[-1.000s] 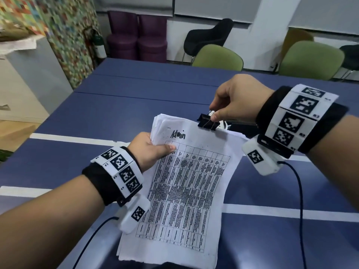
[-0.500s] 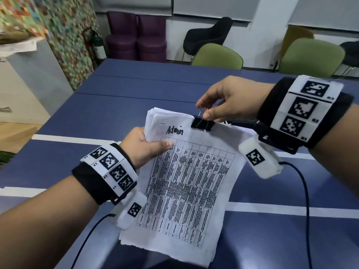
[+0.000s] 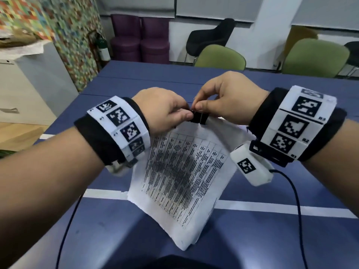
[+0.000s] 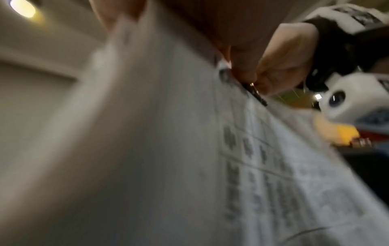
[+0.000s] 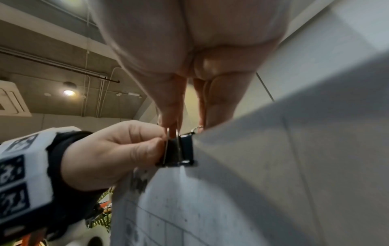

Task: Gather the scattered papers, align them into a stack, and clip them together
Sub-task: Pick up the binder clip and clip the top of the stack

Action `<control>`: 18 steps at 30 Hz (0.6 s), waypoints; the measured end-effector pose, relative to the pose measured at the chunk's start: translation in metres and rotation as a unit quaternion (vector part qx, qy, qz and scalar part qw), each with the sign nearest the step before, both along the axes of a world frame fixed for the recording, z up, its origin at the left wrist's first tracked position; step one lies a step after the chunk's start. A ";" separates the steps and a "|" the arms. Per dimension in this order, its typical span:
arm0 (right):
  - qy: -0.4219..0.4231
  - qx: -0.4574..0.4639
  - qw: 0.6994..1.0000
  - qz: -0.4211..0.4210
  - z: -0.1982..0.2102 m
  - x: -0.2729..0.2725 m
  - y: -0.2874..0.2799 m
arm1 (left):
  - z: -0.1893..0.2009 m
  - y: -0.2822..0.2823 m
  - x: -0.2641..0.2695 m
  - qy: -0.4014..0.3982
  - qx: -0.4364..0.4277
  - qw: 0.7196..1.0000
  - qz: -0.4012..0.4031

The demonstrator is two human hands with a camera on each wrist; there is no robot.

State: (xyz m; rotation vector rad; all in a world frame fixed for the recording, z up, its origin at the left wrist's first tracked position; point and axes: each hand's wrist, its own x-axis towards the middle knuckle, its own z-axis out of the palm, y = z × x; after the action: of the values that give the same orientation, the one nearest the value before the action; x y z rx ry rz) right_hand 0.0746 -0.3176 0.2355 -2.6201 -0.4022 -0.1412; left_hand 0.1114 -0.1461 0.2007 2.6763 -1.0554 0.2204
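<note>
Left hand [image 3: 163, 108] is no longer gripping the left margin of the stack of white printed papers [image 3: 182, 171]; it is now up at the top edge, thumb and fingers pinching the black metal binder clip [image 3: 200, 118]. Right hand [image 3: 227, 100] is still pinching the clip's wire handle. Clip is sitting between both hands, clamped on the stack, which is hanging tilted below them over the blue table [image 3: 97, 230].

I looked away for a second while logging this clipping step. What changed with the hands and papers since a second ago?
The left hand left the papers' upper left edge and moved up to the clip, pinching it beside the right hand. The papers now hang steeper, a bottom corner near the table. Unchanged: the right hand pinches the clip's wire handles at the top edge.
</note>
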 end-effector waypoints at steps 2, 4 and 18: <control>-0.048 0.018 0.999 0.011 -0.004 -0.001 -0.002 | -0.001 0.000 0.005 0.069 -0.061 0.996 0.012; -0.148 0.008 0.988 0.033 -0.012 -0.008 0.000 | -0.004 0.001 0.014 0.107 -0.126 0.986 0.025; -0.159 -0.158 0.974 0.006 -0.028 -0.011 0.003 | -0.002 -0.002 0.008 0.169 -0.235 0.957 0.005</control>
State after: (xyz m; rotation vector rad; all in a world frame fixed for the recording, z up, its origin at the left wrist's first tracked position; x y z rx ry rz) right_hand 0.0636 -0.3147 0.2078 -2.9133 -0.5921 -0.5394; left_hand 0.1195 -0.1484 0.1988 2.1900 -0.7672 0.0081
